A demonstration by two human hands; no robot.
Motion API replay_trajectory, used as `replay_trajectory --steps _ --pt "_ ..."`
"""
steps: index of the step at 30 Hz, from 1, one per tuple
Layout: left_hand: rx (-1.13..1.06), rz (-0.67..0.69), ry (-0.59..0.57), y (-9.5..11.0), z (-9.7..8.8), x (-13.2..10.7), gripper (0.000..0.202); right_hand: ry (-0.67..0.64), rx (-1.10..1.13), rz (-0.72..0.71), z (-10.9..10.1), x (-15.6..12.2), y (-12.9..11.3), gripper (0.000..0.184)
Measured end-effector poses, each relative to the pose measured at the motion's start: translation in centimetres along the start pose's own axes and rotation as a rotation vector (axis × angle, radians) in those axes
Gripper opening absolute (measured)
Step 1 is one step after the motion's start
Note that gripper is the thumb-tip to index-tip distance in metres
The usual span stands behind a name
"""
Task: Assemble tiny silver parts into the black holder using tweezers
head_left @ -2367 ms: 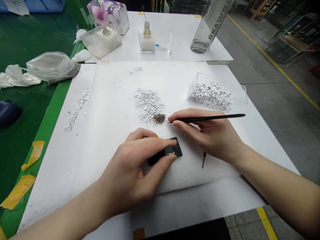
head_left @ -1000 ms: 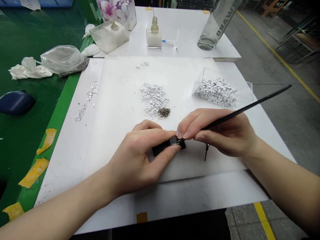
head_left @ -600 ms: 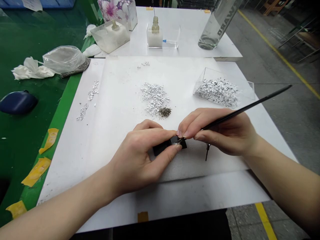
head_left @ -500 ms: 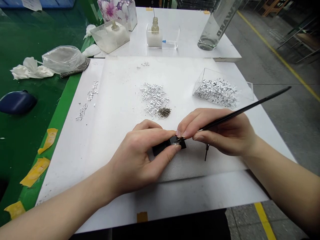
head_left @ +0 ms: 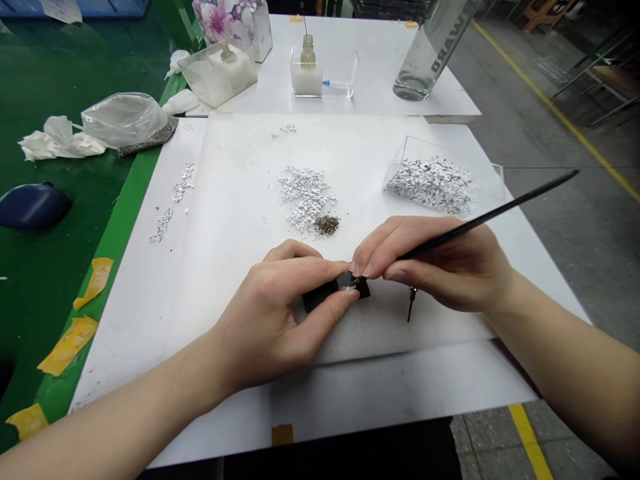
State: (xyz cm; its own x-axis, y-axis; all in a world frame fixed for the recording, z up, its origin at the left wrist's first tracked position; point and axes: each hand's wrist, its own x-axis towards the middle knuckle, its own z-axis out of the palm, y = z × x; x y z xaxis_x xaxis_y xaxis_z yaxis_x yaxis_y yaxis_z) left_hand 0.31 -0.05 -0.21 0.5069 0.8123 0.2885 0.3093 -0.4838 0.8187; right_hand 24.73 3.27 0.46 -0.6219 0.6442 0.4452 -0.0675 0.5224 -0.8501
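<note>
Above the black plate (head_left: 320,297), the left hand (head_left: 283,307) pinches a small dark piece (head_left: 344,280); right of the plate, the right hand (head_left: 447,265) grips a slim black tool (head_left: 505,208).

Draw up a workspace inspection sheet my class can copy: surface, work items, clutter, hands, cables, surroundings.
Surface: white foam sheet on a white table.
Work items: black block; pile of white pieces meeting a heap of metallic granules; clear box of more such pieces.
Clutter: at left, loose white pieces, plastic bag, crumpled tissue.
Hands: left hand pinches a small dark piece at the block; right hand holds a slim black-handled tool, its tip near that piece.
Cables: nothing seen.
Surroundings: clear bottle, floral box, grey floor with yellow line.
</note>
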Motion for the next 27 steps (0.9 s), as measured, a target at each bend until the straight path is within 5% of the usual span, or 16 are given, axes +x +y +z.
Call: replay_trajectory --steps 27 --pt "0.002 -0.013 0.0 0.14 -0.05 -0.09 0.018 0.002 -0.002 0.017 -0.08 0.09 0.18 0.013"
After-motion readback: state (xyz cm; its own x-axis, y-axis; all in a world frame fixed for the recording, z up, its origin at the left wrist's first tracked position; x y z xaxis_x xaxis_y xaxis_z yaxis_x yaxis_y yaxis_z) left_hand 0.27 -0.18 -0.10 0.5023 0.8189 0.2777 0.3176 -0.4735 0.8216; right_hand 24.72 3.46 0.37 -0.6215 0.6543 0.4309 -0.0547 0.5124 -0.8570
